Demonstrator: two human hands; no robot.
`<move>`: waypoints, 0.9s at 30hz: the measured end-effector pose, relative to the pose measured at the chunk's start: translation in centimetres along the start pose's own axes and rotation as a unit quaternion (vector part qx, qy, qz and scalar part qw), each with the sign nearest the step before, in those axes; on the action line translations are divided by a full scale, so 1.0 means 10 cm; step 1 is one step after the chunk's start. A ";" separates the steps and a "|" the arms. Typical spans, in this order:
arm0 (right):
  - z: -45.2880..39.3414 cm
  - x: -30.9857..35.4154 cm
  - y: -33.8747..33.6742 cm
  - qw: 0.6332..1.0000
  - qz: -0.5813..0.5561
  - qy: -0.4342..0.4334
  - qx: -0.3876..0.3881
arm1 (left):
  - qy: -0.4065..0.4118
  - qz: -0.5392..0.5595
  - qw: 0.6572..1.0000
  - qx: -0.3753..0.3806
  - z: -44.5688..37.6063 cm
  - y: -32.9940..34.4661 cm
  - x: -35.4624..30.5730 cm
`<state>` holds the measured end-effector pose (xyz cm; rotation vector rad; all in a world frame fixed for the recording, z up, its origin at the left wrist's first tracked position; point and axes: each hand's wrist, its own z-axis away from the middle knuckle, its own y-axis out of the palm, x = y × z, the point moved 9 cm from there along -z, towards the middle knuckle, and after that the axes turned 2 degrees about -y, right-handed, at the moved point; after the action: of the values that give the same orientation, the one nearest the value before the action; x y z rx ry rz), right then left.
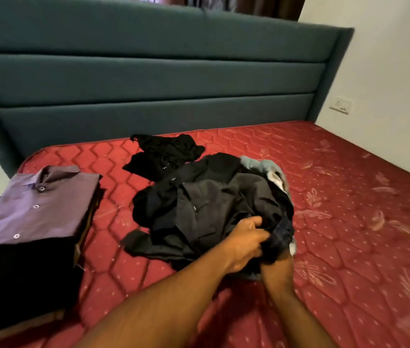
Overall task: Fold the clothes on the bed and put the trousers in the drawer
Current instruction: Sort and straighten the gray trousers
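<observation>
Dark checked cloth (280, 237) is bunched in the left hand (245, 243), fingers curled round it; the right hand (278, 270) sits under it (grip hidden). Both work at the near edge of the black heap (203, 207) mid-mattress (349, 222), with folded shirts (38, 209) stacked well to the left.

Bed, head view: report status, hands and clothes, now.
Left hand and right hand both grip dark checked cloth at the near edge of the black unfolded clothes heap. Folded purple button shirt stacked left. Drawer unseen.
</observation>
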<state>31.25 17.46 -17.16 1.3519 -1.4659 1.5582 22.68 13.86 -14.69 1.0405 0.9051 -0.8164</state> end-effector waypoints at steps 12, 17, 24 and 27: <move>1.23 0.82 -0.08 0.882 0.399 -0.179 0.174 | 0.109 -0.233 0.916 -0.307 2.28 -0.89 0.23; 1.68 0.87 0.34 0.781 0.470 -0.312 0.268 | 0.098 -0.020 0.956 -0.276 2.90 -0.87 0.32; 3.38 0.19 1.07 0.657 0.281 -0.199 0.671 | -0.035 -0.027 0.901 -0.431 4.09 -1.90 1.40; 3.76 0.12 1.11 0.616 0.198 -0.102 0.756 | -0.004 -0.069 0.890 -0.451 4.27 -2.11 1.56</move>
<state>30.70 -21.03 -24.75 2.0692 -0.1158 3.3095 19.76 -34.80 -26.19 0.1533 1.1881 -0.4114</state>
